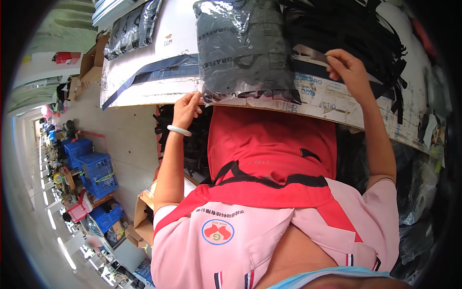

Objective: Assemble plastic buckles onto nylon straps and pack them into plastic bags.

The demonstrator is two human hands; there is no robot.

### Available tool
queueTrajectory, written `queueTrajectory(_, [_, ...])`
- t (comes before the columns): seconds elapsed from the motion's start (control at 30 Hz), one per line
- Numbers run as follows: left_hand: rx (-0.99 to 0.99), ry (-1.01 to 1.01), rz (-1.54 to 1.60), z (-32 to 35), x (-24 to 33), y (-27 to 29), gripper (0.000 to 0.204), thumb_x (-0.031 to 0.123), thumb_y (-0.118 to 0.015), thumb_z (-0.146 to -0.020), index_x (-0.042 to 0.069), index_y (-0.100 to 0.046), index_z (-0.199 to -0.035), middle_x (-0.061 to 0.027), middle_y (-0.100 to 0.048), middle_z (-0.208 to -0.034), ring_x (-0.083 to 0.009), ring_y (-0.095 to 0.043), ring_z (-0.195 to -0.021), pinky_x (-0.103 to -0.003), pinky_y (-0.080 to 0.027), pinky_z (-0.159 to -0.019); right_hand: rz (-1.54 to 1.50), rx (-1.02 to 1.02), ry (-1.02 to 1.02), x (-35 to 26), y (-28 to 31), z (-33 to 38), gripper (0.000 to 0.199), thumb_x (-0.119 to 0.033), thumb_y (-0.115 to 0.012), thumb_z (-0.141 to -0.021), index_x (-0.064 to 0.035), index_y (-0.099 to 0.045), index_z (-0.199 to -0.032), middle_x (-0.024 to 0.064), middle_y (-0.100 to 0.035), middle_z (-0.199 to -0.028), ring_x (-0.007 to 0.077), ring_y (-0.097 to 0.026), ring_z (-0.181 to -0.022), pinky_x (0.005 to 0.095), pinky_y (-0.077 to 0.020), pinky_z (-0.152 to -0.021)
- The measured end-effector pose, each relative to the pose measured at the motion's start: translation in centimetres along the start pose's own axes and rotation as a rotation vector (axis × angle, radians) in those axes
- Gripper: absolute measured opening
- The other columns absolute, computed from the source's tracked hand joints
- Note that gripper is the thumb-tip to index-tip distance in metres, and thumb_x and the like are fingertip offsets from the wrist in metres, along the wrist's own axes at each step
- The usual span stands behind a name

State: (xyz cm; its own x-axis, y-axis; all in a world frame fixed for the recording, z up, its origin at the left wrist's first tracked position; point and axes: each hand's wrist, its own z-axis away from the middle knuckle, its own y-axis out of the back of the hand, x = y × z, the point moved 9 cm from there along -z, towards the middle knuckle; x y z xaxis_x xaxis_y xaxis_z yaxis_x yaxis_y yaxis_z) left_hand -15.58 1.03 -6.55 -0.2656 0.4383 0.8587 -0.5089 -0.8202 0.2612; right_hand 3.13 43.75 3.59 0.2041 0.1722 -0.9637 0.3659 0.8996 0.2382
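Observation:
A clear plastic bag [246, 53] packed with folded black webbing gear lies flat at the table's front edge. My left hand [186, 111], with a white bangle at its wrist, is closed in a pinch at the bag's near left corner. To the right of the bag, my right hand [347, 72] is raised over the table, with thumb and forefinger pinched on the end of a thin see-through strip [309, 52]. That strip stretches left toward the bag's right edge; whether it is joined to the bag I cannot tell.
A second bagged black item [132, 31] lies at the far left of the worn white table [159, 89]. Black straps [346, 29] are heaped at the far right. A dark blue band [144, 74] crosses the tabletop. Blue crates [96, 173] and cardboard boxes stand left on the floor.

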Motion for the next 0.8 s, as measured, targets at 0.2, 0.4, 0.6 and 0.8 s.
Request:
queueTrajectory(0.2, [0.340,-0.577,-0.253,1.7,6.1,-1.2,0.015,0.009,-0.064,-0.087,0.002,-0.066,-0.101,-0.0069,-0.063,-0.086,-0.0147,-0.060,-0.072,-0.027,-0.048,-0.065,0.432,-0.068,0.374,-7.9,-7.9,-3.8,0.014,-0.015,-0.057,-0.092,-0.0030,-0.060,-0.099,0.0006,-0.061,-0.079,0.0102,-0.058,-0.071,0.0271,-0.0454,-0.065])
queueTrajectory(0.4, [0.453,-0.744,-0.226,0.3,5.4,-0.9,0.014,0.003,-0.058,-0.086,0.002,-0.065,-0.098,-0.0124,-0.061,-0.092,-0.0258,-0.061,-0.081,-0.034,-0.049,-0.072,0.704,-0.021,0.700,-12.4,-14.5,-7.4,0.012,-0.015,-0.057,-0.093,-0.0035,-0.057,-0.097,0.0073,-0.057,-0.081,0.0189,-0.054,-0.070,0.0288,-0.0442,-0.066])
queueTrajectory(0.6, [0.538,-0.877,-0.257,1.0,5.3,-1.0,0.016,0.001,-0.055,-0.087,0.002,-0.066,-0.098,-0.0123,-0.062,-0.092,-0.0275,-0.061,-0.085,-0.034,-0.048,-0.075,1.059,-0.130,0.788,-13.2,-18.5,-8.8,0.010,-0.016,-0.057,-0.091,-0.0064,-0.056,-0.094,0.0077,-0.058,-0.087,0.0263,-0.059,-0.081,0.0358,-0.0476,-0.072])
queueTrajectory(0.8, [0.590,-0.892,-0.292,1.1,5.2,-1.1,0.015,0.001,-0.055,-0.087,0.002,-0.066,-0.097,-0.0118,-0.062,-0.090,-0.0272,-0.061,-0.083,-0.034,-0.048,-0.074,1.287,-0.278,0.867,-14.3,-21.0,-9.4,0.014,-0.015,-0.062,-0.084,-0.0047,-0.062,-0.092,0.0090,-0.062,-0.088,0.0266,-0.060,-0.087,0.0359,-0.0482,-0.077])
